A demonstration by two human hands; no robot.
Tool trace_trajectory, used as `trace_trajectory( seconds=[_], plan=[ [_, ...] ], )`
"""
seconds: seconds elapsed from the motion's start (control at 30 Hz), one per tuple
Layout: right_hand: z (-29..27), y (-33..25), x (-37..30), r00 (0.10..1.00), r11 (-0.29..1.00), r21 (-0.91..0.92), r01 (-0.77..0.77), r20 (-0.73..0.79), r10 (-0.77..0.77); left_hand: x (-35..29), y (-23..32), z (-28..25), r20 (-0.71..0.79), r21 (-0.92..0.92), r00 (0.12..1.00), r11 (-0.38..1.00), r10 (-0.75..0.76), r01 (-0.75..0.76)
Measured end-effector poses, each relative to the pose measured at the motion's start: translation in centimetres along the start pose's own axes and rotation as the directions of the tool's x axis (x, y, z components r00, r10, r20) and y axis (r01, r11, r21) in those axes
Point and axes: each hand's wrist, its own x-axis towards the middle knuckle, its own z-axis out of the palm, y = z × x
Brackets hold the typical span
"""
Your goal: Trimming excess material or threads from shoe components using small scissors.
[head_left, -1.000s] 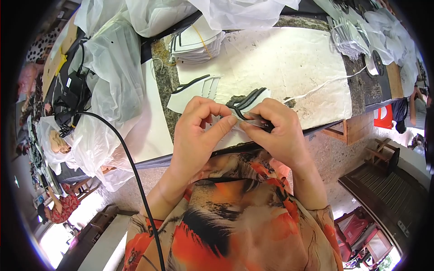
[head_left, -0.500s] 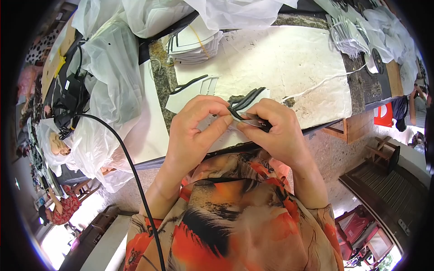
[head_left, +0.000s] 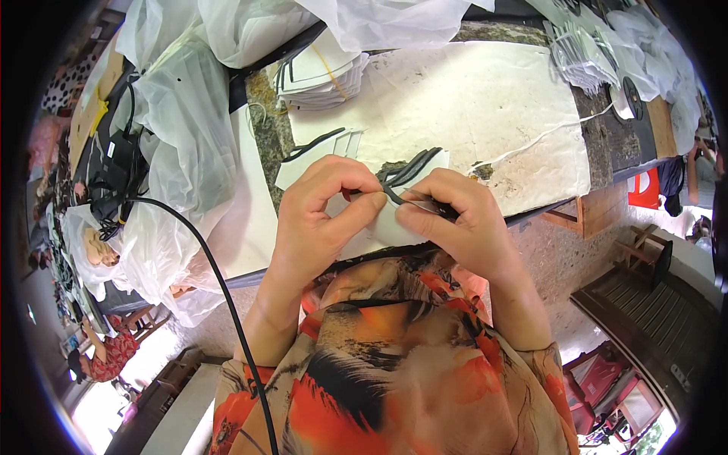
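Close to the table's near edge, a flat white piece (head_left: 390, 227) with a dark strip (head_left: 394, 196) along its upper edge spans the gap between my hands. My left hand (head_left: 324, 216) pinches the strip's left end between thumb and forefinger. On the other side my right hand (head_left: 461, 220) has its thumb and forefinger closed on the right end. Something dark shows under the right fingers, mostly hidden. Just beyond my fingertips lie several dark-edged strips (head_left: 415, 167) on white pieces. Left of them rests another white piece with a black edge (head_left: 315, 144).
A banded stack of white pieces (head_left: 322, 76) stands at the back left, on the stained paper sheet (head_left: 523, 98). Plastic bags (head_left: 186, 129) crowd the left side. A white cord (head_left: 546, 135) crosses the sheet rightward. More bundled pieces (head_left: 580, 61) sit far right. A black cable (head_left: 205, 243) hangs at left.
My left hand has shifted slightly left. The piece between my hands has turned, so more of its white face and the dark strip shows. Both hands keep their pinch.
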Motion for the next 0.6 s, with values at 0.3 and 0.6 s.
trace_trajectory(
  seconds=[0.3,0.6],
  plan=[
    [0.6,0.5,-0.2,0.995,0.995,-0.09,0.045,-0.081,-0.052,-0.6,0.2,-0.7,0.035,-0.009,0.998,0.999,0.052,-0.052],
    [1.0,0.6,-0.1,0.989,0.986,-0.136,0.092,-0.101,-0.106,-0.5,0.3,-0.6,0.004,-0.04,1.0,0.999,-0.02,0.02]
  ],
)
